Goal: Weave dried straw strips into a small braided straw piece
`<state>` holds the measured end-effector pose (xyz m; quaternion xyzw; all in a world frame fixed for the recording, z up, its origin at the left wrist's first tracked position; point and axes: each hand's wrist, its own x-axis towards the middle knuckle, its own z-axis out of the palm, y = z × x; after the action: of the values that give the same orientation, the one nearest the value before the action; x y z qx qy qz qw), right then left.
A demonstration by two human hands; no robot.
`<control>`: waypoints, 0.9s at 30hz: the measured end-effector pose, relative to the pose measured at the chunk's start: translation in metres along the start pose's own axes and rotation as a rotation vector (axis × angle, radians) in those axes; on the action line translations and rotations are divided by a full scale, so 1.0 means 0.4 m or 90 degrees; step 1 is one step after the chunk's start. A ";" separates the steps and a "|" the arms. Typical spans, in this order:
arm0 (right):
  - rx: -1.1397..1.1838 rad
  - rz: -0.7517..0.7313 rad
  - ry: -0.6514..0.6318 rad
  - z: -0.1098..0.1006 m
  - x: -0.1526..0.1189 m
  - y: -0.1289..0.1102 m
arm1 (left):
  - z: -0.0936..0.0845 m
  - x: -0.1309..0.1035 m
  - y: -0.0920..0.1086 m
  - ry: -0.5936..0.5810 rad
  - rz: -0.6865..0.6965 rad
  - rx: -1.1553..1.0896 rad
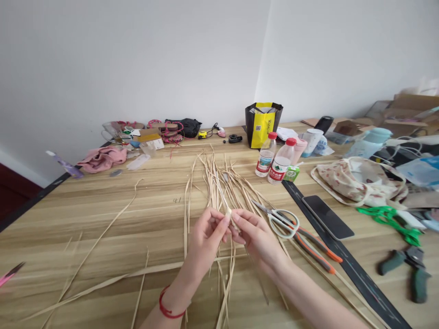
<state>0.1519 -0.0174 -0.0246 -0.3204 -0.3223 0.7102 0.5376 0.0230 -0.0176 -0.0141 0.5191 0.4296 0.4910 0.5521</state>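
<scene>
My left hand (210, 229), with a red cord bracelet (168, 305) at its wrist, pinches a thin pale strip (222, 195) near its lower end. Fingertips of my right hand (253, 230) close on the same strip from the other side, and the two hands almost touch. What lies inside the fingers is partly hidden. Beneath and beyond them a loose bundle of tan flat strips (212, 183) spreads over the wooden table. One long strip (137, 273) runs off to the lower left. Scissors with pale handles (284, 224) lie right of my right hand.
Orange-and-grey-handled pliers (313, 249) lie under the scissors. Further right are a phone (327, 217), dark-handled cutters (408, 269) and a patterned cloth bag (356, 180). Two water bottles (279, 164) stand before a yellow-and-black bag (263, 125). A pink cloth (103, 159) lies back left.
</scene>
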 end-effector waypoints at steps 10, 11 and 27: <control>-0.041 0.005 0.034 -0.004 0.000 0.000 | 0.007 -0.008 0.007 -0.025 0.005 0.016; -0.052 0.001 0.032 -0.005 -0.001 0.002 | 0.009 -0.010 0.006 -0.029 0.008 0.025; 0.042 0.007 -0.014 -0.004 0.010 -0.002 | 0.006 -0.007 0.010 -0.060 -0.037 -0.021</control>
<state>0.1528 -0.0132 -0.0253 -0.2965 -0.3031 0.7268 0.5404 0.0248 -0.0209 -0.0102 0.5200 0.4096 0.4567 0.5943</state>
